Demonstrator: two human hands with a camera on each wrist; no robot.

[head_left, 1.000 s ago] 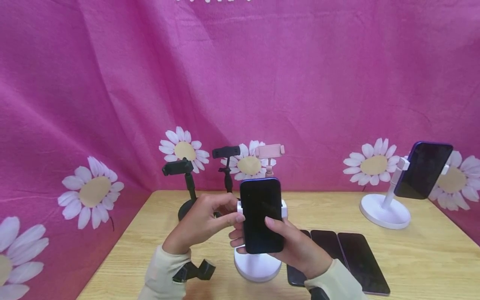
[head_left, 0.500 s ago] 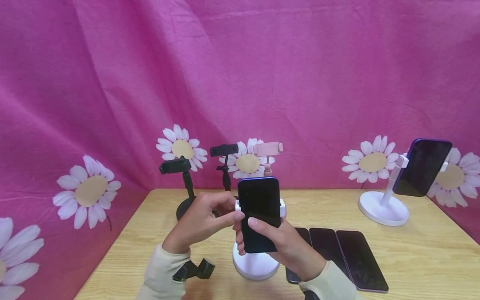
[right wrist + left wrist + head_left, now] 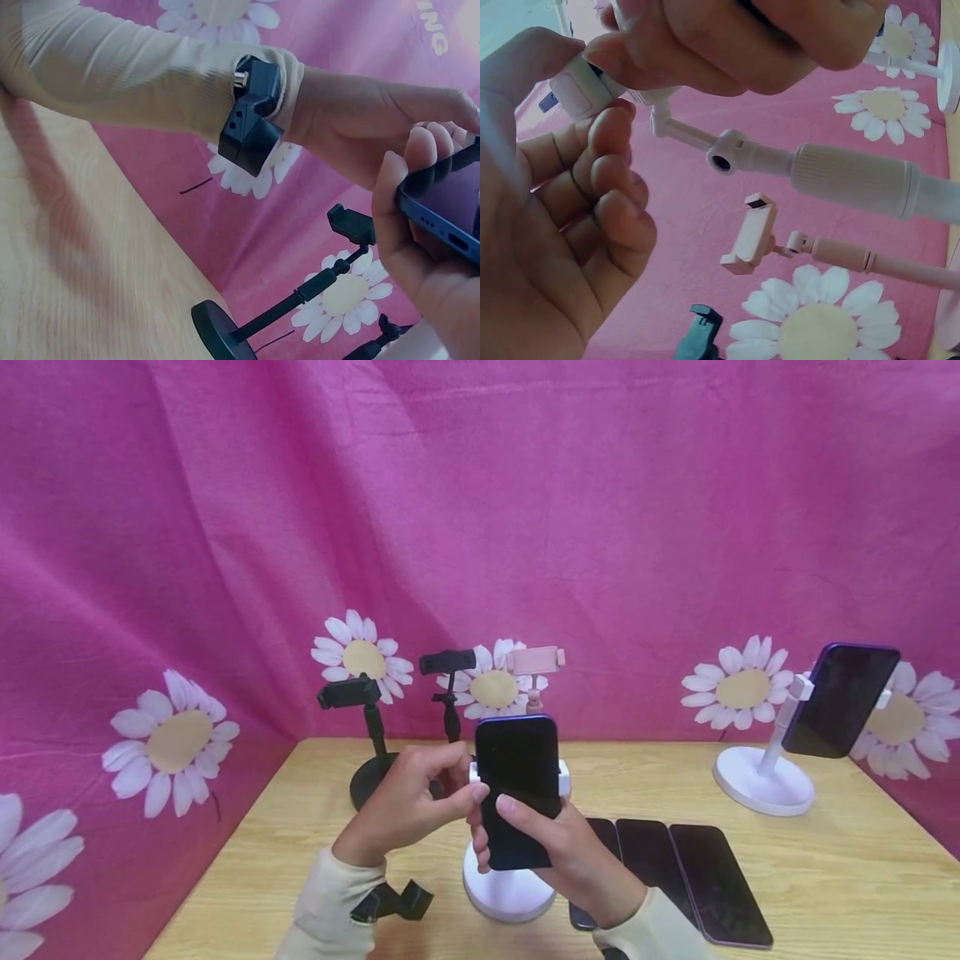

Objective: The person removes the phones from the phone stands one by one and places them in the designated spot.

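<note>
A smartphone (image 3: 517, 760) with a dark screen and blue edge stands upright in the white clamp (image 3: 565, 778) of a phone stand, whose round white base (image 3: 508, 893) is below. My left hand (image 3: 408, 802) pinches the clamp's left end between thumb and fingers; the left wrist view shows that white clamp end (image 3: 580, 90) close up. The right hand (image 3: 577, 852) grips the phone's lower part, thumb across the screen and fingers behind. In the right wrist view, only the phone's lower corner (image 3: 450, 214) shows at the frame edge.
Behind stand two black phone stands (image 3: 375, 718) and a pink one (image 3: 536, 662). Several dark phones (image 3: 720, 885) lie side by side at the right on the wooden table (image 3: 847, 860). Farther right, another white stand (image 3: 765, 781) holds a phone (image 3: 842, 700).
My right thumb has slid left across the phone's screen, then stayed there. The left hand keeps its pinch on the clamp end.
</note>
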